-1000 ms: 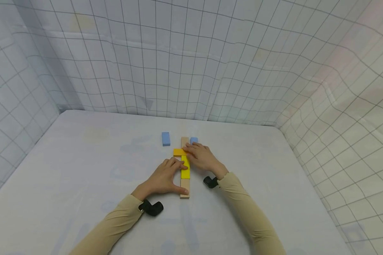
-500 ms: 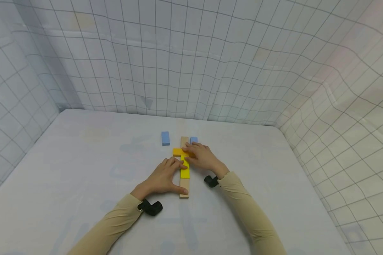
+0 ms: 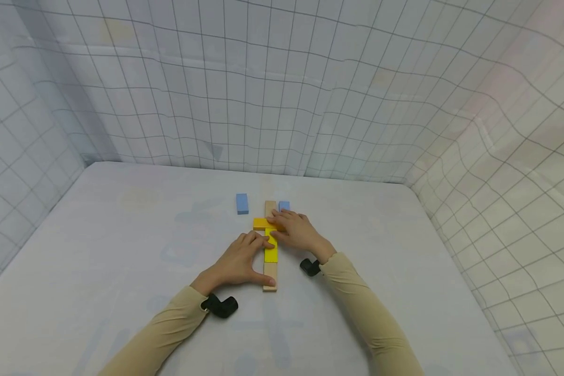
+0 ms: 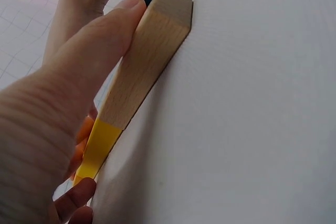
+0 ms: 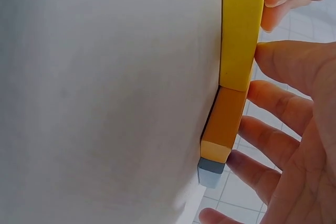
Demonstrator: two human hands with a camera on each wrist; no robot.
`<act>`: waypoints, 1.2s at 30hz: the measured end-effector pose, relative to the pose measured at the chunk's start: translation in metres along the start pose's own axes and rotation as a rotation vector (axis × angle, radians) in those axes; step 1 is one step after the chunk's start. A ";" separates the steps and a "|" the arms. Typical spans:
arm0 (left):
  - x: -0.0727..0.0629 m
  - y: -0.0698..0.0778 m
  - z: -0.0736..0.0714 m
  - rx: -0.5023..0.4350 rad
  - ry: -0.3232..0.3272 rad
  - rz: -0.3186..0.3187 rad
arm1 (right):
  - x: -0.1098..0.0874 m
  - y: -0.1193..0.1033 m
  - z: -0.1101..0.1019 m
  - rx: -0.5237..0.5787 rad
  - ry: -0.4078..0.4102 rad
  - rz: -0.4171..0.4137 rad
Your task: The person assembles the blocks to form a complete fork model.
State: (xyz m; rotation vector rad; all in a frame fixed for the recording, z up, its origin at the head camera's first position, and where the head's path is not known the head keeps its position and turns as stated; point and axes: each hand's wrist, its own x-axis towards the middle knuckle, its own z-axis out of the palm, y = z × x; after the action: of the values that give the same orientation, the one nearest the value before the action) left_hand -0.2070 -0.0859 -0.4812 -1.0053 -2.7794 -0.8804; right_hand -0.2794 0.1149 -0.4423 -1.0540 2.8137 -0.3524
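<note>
On the white-covered table a row of flat blocks runs away from me. A plain wooden block (image 3: 270, 270) is nearest, followed by a bright yellow block (image 3: 271, 255). Beyond them, an orange-yellow block (image 3: 259, 224) lies crosswise, partly covered by fingers. My left hand (image 3: 237, 263) has its thumb stretched onto the wooden block and its fingertips over the yellow one. With its fingertips, my right hand (image 3: 301, 234) touches the top of the crosswise block; in the right wrist view its thumb touches the yellow block (image 5: 239, 30).
Another wooden block (image 3: 270, 206) lies beyond the crosswise one, partly hidden by the right fingers. A blue block (image 3: 242, 203) stands apart at left, and a second blue block (image 3: 284, 205) is close on the right. Grid-patterned cloth (image 3: 263, 94) hangs behind the table.
Both hands keep nearly the same pose on the blocks. The whole head view shifts very slightly; the right thumb has drawn in over the yellow block.
</note>
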 end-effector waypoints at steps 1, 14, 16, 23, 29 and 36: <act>0.000 0.000 0.000 -0.001 -0.001 0.000 | 0.000 0.000 0.000 -0.006 -0.001 0.001; -0.003 0.002 -0.003 -0.006 -0.029 -0.016 | 0.001 0.000 0.004 -0.034 -0.013 -0.001; -0.003 0.003 -0.004 0.003 -0.027 -0.009 | 0.001 -0.001 0.003 -0.034 -0.015 0.002; -0.002 0.005 -0.006 0.043 -0.022 0.002 | 0.002 -0.001 0.004 -0.017 -0.021 0.011; 0.000 0.006 -0.008 0.067 -0.003 0.007 | 0.001 0.000 0.003 -0.018 -0.013 0.011; 0.000 0.008 -0.010 0.098 0.004 0.003 | 0.000 0.000 0.000 -0.017 -0.006 0.004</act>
State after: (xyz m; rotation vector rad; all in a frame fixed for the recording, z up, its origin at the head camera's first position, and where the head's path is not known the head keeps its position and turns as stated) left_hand -0.2040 -0.0860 -0.4691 -0.9906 -2.7865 -0.7361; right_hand -0.2794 0.1143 -0.4425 -1.0508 2.8179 -0.3252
